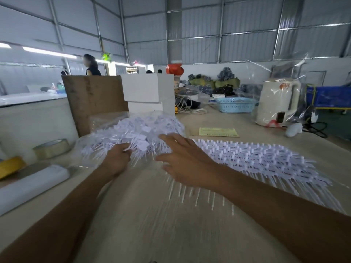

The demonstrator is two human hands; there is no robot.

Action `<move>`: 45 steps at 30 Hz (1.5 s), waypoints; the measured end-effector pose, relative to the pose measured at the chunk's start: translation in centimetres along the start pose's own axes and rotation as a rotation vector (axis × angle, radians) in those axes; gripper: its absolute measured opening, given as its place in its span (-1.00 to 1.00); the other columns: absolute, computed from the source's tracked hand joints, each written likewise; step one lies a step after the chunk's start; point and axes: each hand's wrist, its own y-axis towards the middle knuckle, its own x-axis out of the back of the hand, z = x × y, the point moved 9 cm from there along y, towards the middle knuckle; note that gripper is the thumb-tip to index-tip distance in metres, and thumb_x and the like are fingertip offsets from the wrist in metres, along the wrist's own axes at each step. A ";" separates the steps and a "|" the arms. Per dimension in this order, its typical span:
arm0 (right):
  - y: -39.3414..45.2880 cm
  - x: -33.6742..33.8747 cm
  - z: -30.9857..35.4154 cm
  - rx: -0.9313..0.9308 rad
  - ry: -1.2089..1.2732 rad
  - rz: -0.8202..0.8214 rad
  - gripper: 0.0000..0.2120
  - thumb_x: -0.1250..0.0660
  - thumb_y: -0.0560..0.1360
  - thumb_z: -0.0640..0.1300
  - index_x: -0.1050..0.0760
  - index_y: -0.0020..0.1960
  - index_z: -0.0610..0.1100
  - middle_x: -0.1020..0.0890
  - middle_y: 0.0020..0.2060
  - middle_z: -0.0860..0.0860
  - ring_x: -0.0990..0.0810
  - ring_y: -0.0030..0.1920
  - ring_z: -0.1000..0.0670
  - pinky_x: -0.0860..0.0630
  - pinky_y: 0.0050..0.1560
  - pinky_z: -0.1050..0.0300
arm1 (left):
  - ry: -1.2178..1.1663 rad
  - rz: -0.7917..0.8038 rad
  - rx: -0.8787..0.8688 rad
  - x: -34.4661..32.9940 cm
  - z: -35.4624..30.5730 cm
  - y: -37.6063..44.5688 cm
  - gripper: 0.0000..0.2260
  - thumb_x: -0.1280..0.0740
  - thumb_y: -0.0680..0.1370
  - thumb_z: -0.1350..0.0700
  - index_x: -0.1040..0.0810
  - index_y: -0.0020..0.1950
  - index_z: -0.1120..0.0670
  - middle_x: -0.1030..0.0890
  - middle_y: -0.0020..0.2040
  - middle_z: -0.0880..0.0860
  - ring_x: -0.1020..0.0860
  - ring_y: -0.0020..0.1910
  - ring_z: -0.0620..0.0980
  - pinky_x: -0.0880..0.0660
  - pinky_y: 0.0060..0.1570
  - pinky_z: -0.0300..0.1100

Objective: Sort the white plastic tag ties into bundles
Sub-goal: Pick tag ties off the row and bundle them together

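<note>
A loose heap of white plastic tag ties [140, 130] lies on the table [144, 215] ahead of me, partly on clear plastic. My left hand [117, 158] is at the heap's near edge, fingers pinched on a few ties. My right hand [182, 160] hovers with fingers spread over the gap between the heap and a long, overlapping row of laid-out tag ties [266, 160] that stretches to the right. The tails of that row stick out toward me under my right forearm.
Rolls of tape [52, 149] and a white roll [32, 184] lie at the left. A brown board [95, 101] and white boxes [150, 93] stand behind the heap. A yellow paper [218, 132], blue basket [235, 104] and bagged white kettle [277, 103] sit farther right.
</note>
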 end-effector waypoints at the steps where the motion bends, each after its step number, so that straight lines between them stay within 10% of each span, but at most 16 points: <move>1: 2.6 -0.7 0.1 -0.014 -0.079 0.005 -0.68 -0.24 0.63 -0.03 -0.50 0.37 0.05 0.01 0.61 -0.11 0.08 0.60 -0.14 -0.03 0.54 -0.20 | 0.006 0.016 -0.022 0.0 -0.1 0.0 -0.79 -0.28 0.65 0.13 -0.59 0.26 0.11 -0.55 -0.35 0.01 -0.47 -0.45 -0.07 -0.39 -0.38 -0.23; 5: 9.5 -2.7 -1.3 -0.119 -0.251 0.123 -0.65 -0.29 0.59 -0.02 -0.50 0.36 -0.05 -0.03 0.61 -0.09 0.07 0.60 -0.11 0.10 0.53 -0.29 | -0.063 0.043 -0.025 -0.2 -0.3 -0.2 -0.90 -0.29 0.65 0.17 -0.53 0.10 -0.01 -0.59 -0.28 0.08 -0.51 -0.38 -0.01 -0.43 -0.26 -0.18; 8: 12.8 -0.9 -3.3 -0.224 -0.219 0.044 -0.74 -0.31 0.54 -0.09 -0.54 0.20 -0.12 -0.43 0.36 -0.07 -0.30 0.42 -0.12 -0.18 0.42 -0.27 | -0.064 0.043 -0.031 0.2 -0.4 -0.5 -0.79 -0.25 0.65 0.18 -0.49 -0.17 -0.03 -0.53 -0.35 0.07 -0.42 -0.58 -0.14 -0.32 -0.58 -0.32; 15: 12.6 -4.8 -6.1 -0.384 0.003 0.228 -0.49 -0.39 0.54 -0.03 -0.35 0.44 -0.09 -0.46 0.36 -0.14 -0.42 0.35 -0.22 -0.47 0.23 -0.14 | -0.051 0.056 -0.001 0.4 -0.6 -1.0 -0.77 -0.22 0.64 0.18 -0.54 -0.18 0.02 -0.51 -0.35 0.05 -0.36 -0.60 -0.13 -0.24 -0.59 -0.38; 18: 13.3 -3.1 -6.7 -0.407 -0.126 0.073 -0.77 -0.25 0.55 -0.30 -0.54 0.17 -0.16 -0.59 0.10 -0.18 -0.57 0.14 -0.24 -0.49 -0.03 0.02 | -0.066 0.086 -0.013 0.7 -0.6 -1.1 -0.76 -0.24 0.63 0.21 -0.52 -0.21 0.00 -0.52 -0.33 0.03 -0.45 -0.45 -0.07 -0.31 -0.44 -0.31; 23: 14.5 2.8 -9.1 -0.582 0.029 -0.253 -0.72 -0.08 0.68 -0.08 -0.53 0.12 -0.16 -0.63 0.02 -0.19 -0.61 0.01 -0.24 -0.41 -0.15 0.02 | -0.042 0.227 -0.027 0.0 -0.6 -1.5 -0.82 -0.21 0.59 0.30 -0.50 -0.15 0.11 -0.49 -0.25 0.14 -0.42 -0.41 -0.01 -0.30 -0.35 -0.23; 32: 14.4 3.3 -6.7 -0.365 -0.103 -0.278 -0.76 -0.06 0.68 -0.12 -0.47 0.01 -0.15 -0.61 -0.14 -0.12 -0.59 -0.11 -0.21 -0.48 -0.23 -0.01 | -0.176 0.160 0.130 0.8 -1.9 0.3 -0.71 -0.13 0.67 0.28 -0.35 -0.24 0.08 -0.38 -0.39 0.07 -0.31 -0.52 -0.05 -0.25 -0.56 -0.30; 36: 14.6 4.2 -6.8 -0.335 -0.074 -0.319 -0.63 0.05 0.71 0.02 -0.44 -0.03 -0.12 -0.51 -0.21 -0.04 -0.46 -0.20 -0.13 -0.44 -0.21 -0.01 | -0.273 -0.015 0.190 2.9 -2.0 4.7 -0.77 -0.09 0.62 0.42 -0.35 -0.19 0.20 -0.37 -0.37 0.14 -0.29 -0.55 -0.02 -0.17 -0.66 -0.35; 39: 14.9 4.9 -6.5 -0.279 -0.121 -0.349 -0.70 0.01 0.71 -0.03 -0.37 -0.10 -0.08 -0.50 -0.23 -0.03 -0.48 -0.19 -0.14 -0.48 -0.23 -0.01 | -0.149 -0.116 0.202 4.9 -2.0 8.0 -0.78 -0.12 0.61 0.40 -0.44 0.21 0.40 -0.43 -0.45 0.15 -0.35 -0.59 -0.02 -0.31 -0.63 -0.27; 45: 15.3 5.6 -5.5 -0.158 -0.177 -0.452 -0.71 -0.06 0.71 -0.07 -0.43 -0.11 -0.12 -0.44 -0.26 -0.02 -0.44 -0.24 -0.11 -0.52 -0.27 -0.03 | 0.355 -0.233 0.106 6.9 -1.4 12.1 -0.84 -0.26 0.58 0.31 -0.59 0.10 0.27 -0.66 0.06 0.17 -0.65 0.05 0.10 -0.51 -0.23 -0.21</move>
